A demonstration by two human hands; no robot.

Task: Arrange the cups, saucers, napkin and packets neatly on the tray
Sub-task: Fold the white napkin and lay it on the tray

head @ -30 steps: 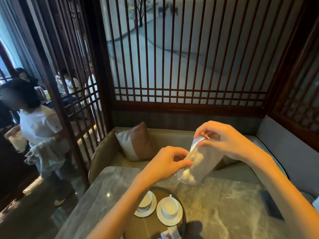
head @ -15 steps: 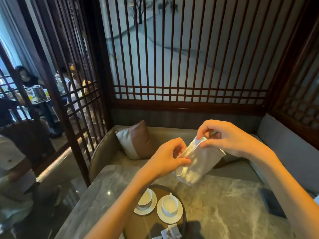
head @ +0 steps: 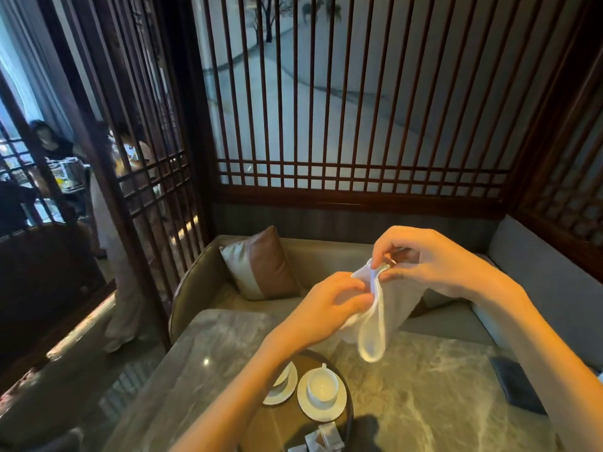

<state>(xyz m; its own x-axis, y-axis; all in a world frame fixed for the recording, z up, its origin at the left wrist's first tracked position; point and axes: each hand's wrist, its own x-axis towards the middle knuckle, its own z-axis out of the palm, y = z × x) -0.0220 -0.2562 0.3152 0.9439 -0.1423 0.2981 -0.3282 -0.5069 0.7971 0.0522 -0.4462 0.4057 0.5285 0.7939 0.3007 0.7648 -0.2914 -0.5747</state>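
Forearm (head: 254,380) hides left cup (head: 283,375) on tray (head: 348,399).

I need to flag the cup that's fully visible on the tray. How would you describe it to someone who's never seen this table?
Start at the marble table and find the round dark tray at its near edge. Two white saucers sit side by side at the tray's far end. The cup is on the right-hand saucer, fully in view, while its neighbour on the left is mostly hidden behind the person's forearm.

You have no readable text, label, brand or number in front of you; the packets (head: 323,436) at six o'clock show no legible print.
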